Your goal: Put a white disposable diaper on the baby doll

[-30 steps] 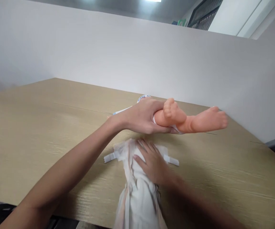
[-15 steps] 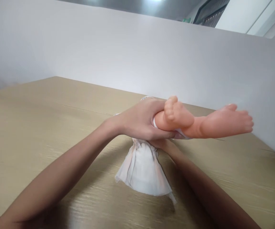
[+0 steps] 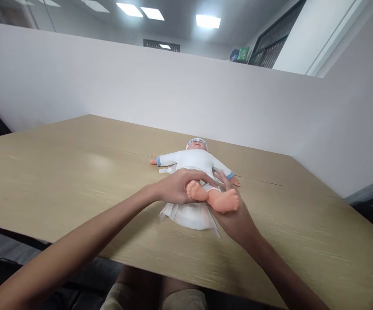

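A baby doll (image 3: 195, 160) in a white top with blue cuffs lies on its back, head at the far side and arms out. Its feet point toward me. My left hand (image 3: 177, 186) is closed around the leg at the left, just behind the foot. At the other leg, my right hand (image 3: 234, 211) wraps the outer side, fingers pointing away and partly hidden by the foot. Under the doll's bottom a white diaper (image 3: 191, 216) lies unfolded, its front flap spread toward me. One white diaper tab (image 3: 165, 170) sticks out at the left.
The wooden table (image 3: 60, 181) has its near edge just before my knees. Behind it stands a white partition (image 3: 135, 90). A dark object (image 3: 372, 206) is beyond the right edge.
The doll's legs have come down from their raised position, and its top and head now show. My right hand has come out from behind to the right leg. The view has pulled back.
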